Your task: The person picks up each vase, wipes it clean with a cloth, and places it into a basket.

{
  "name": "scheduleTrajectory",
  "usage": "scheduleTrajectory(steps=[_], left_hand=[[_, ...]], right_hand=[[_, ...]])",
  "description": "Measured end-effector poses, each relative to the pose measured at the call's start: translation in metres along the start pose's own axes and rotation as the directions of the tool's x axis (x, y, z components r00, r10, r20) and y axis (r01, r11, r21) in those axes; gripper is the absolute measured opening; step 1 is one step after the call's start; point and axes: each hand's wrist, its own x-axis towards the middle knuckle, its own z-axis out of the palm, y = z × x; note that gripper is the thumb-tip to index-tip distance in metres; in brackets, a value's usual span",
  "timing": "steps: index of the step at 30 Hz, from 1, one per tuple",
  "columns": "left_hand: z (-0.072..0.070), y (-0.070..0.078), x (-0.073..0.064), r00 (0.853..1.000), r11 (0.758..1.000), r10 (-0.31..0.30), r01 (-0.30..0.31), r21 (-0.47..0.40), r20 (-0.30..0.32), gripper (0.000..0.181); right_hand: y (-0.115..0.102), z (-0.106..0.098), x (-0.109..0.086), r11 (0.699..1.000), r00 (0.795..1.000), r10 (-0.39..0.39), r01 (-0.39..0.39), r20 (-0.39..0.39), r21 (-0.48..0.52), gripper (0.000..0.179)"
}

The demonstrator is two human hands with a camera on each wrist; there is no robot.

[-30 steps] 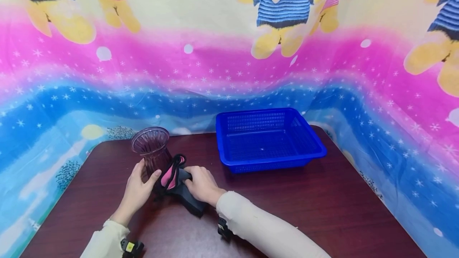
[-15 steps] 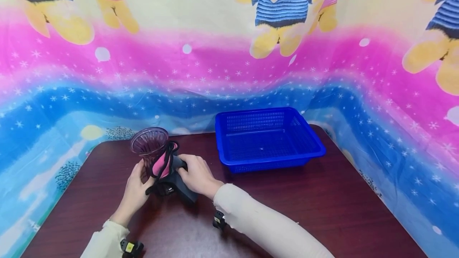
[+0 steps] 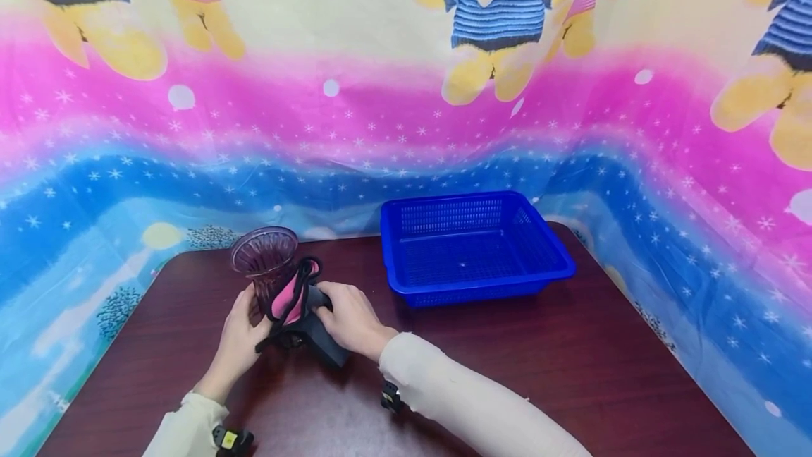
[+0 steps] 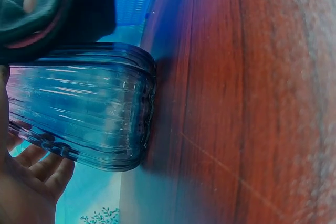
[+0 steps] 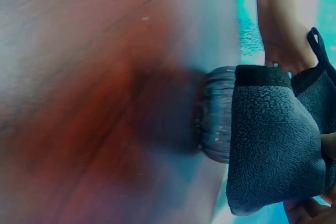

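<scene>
1 purple glass vase [image 3: 265, 263], ribbed and flared at the mouth, stands on the left part of the table, toward its far edge; in the left wrist view its base meets the tabletop. The left hand [image 3: 240, 330] holds the vase by the body, fingers curled round the far side and thumb on the near side, the grip closed only as far as the glass's width lets it. Against the vase's right side lies a folded dark grey cloth [image 3: 326, 340] with a pink part, black edging and a black cord loop; it hides much of the lower glass in the head view. The right hand [image 3: 350, 317] pinches this cloth, its thumb and fingers closed on the fabric. 2 pale sleeves [image 3: 476, 400] cover the arms, with 1 small black device [image 3: 232, 439] at each wrist. Well to the right of the vase, a blue plastic basket [image 3: 476, 283] with perforated sides sits on the dark red-brown table [image 3: 507, 372]. Behind everything hangs a printed backdrop [image 3: 355, 104] of snowflakes and bears.
</scene>
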Motion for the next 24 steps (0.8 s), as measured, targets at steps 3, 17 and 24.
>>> scheduleTrajectory(steps=[3, 17, 24], left_hand=[[0.001, 0.001, 0.0, 1.0, 1.0, 0.002, -0.002, -0.003, -0.005, 0.052], [0.0, 0.004, -0.001, 0.999, 0.999, -0.048, 0.048, 0.012, 0.004, 0.061], [-0.002, 0.001, -0.001, 0.998, 0.997, -0.065, 0.064, 0.045, 0.025, 0.064]], right_hand=[[0.005, 0.005, -0.003, 1.0, 1.0, 0.005, -0.004, 0.014, -0.022, 0.016], [0.025, 0.026, -0.011, 0.994, 0.994, 0.051, -0.041, 0.1, -0.099, 0.013], [0.031, 0.036, -0.017, 0.986, 0.99, 0.064, -0.044, 0.127, -0.16, 0.007]])
